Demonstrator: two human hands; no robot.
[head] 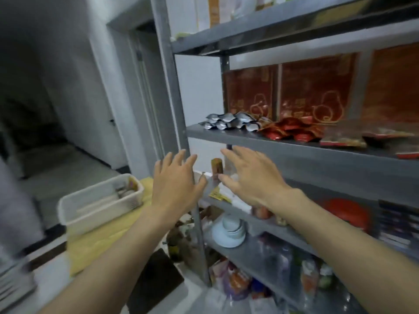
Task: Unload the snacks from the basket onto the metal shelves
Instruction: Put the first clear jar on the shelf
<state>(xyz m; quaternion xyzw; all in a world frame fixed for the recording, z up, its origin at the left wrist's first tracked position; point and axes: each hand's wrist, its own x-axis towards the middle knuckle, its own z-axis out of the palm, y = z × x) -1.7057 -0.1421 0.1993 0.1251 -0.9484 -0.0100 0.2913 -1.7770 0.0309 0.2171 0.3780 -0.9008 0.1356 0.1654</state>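
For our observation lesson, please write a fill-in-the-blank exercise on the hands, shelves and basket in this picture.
The left hand and right hand are open and hold ____.
On the metal shelf, the silver packets lie to the ____ of the red packets.
The white basket sits on a surface coloured ____.
Missing words: nothing; left; yellow.

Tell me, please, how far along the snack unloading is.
Done: silver packets and red packets lie on the grey shelf. In hand: nothing; the left hand and right hand are open and empty before it. Left: the white basket holds a few items, blurred.
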